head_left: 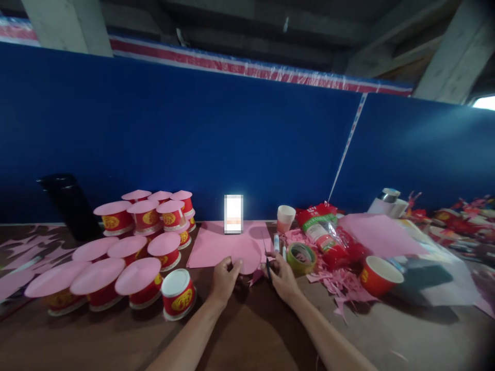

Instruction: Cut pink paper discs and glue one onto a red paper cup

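Note:
Between thumb and fingers, my left hand (225, 281) pinches the left edge of a pink paper circle (247, 256). My right hand (281, 275) is closed around the handles of dark scissors (266, 253), whose blades point up and away just right of the circle. A small pink scrap (257, 275) lies beneath the circle's lower right edge. Behind the circle is a stack of pink paper sheets (209, 245) on the brown table (247, 335), with a bright, pixelated upright screen (233, 214) at its back edge.
Several red cups with pink cone tops (138, 277) stand left, beside a white-topped red cup (178, 293). A black bottle (71, 206) is behind them. Right are tape (300, 257), a white cup (285, 219), a red package (327, 237), pink scraps (346, 286) and an open red cup (381, 275).

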`<state>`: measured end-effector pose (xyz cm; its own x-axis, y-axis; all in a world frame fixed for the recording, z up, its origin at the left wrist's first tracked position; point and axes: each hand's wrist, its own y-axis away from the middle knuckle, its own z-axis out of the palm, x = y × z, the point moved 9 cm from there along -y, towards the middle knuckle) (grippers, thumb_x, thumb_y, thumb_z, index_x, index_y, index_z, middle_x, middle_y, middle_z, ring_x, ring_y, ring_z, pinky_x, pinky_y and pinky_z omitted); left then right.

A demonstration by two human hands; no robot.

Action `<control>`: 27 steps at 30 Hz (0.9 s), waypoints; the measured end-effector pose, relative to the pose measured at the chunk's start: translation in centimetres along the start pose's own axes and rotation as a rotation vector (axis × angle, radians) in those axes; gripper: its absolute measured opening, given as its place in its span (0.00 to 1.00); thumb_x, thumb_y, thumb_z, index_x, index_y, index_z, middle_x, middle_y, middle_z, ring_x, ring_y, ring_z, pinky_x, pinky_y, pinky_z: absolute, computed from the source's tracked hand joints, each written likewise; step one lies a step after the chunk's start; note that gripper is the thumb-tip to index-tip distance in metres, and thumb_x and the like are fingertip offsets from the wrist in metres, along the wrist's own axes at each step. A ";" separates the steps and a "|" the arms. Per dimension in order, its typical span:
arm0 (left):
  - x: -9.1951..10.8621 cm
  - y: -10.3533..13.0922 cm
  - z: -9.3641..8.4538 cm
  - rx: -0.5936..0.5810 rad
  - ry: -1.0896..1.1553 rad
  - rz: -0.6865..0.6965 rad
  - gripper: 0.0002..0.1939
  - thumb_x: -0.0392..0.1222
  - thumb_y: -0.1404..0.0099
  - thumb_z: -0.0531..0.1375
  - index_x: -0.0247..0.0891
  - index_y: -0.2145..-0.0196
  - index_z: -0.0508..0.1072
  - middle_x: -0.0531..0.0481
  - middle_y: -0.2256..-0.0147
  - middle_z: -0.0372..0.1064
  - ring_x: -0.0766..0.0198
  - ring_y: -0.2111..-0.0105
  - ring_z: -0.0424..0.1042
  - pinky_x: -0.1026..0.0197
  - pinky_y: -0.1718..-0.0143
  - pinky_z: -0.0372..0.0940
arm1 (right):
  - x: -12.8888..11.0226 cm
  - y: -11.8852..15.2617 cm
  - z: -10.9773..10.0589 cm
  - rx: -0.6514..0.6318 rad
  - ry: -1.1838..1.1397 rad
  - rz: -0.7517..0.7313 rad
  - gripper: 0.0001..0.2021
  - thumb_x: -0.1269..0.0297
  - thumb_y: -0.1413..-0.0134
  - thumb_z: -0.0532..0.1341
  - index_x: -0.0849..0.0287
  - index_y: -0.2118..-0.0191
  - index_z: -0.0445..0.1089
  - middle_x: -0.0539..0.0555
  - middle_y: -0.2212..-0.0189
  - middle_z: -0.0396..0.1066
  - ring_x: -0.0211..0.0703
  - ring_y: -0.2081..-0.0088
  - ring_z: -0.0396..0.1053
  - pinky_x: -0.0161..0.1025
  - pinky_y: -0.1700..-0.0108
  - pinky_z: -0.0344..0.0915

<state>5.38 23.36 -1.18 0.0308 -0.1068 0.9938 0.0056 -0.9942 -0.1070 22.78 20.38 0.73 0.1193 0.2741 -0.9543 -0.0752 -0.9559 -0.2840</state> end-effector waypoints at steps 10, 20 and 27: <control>-0.4 -0.1 0.3 -0.015 0.048 -0.020 0.16 0.52 0.49 0.59 0.34 0.75 0.69 0.56 0.82 0.65 0.68 0.84 0.64 0.66 0.82 0.59 | 0.2 0.0 -1.1 0.113 0.003 0.030 0.15 0.60 0.56 0.62 0.55 0.74 0.52 0.41 0.86 0.59 0.33 0.85 0.58 0.29 0.83 0.52; 0.2 0.1 0.3 -0.018 0.078 -0.029 0.14 0.50 0.49 0.59 0.34 0.76 0.68 0.55 0.82 0.66 0.67 0.83 0.65 0.65 0.81 0.61 | 0.6 -0.3 -1.7 0.123 0.173 -0.022 0.15 0.60 0.55 0.60 0.56 0.79 0.50 0.42 0.88 0.57 0.33 0.84 0.55 0.30 0.82 0.50; 0.4 0.2 0.3 -0.020 0.063 -0.033 0.14 0.50 0.50 0.59 0.34 0.76 0.68 0.54 0.84 0.65 0.66 0.83 0.65 0.65 0.81 0.61 | 0.1 -0.3 -1.9 0.137 0.236 -0.067 0.15 0.59 0.57 0.60 0.56 0.79 0.50 0.42 0.86 0.54 0.33 0.83 0.52 0.30 0.81 0.49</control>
<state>5.71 23.14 -0.85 -0.0321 -0.0736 0.9968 -0.0147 -0.9971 -0.0741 24.68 20.48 0.94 0.3549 0.2888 -0.8892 -0.1905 -0.9088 -0.3712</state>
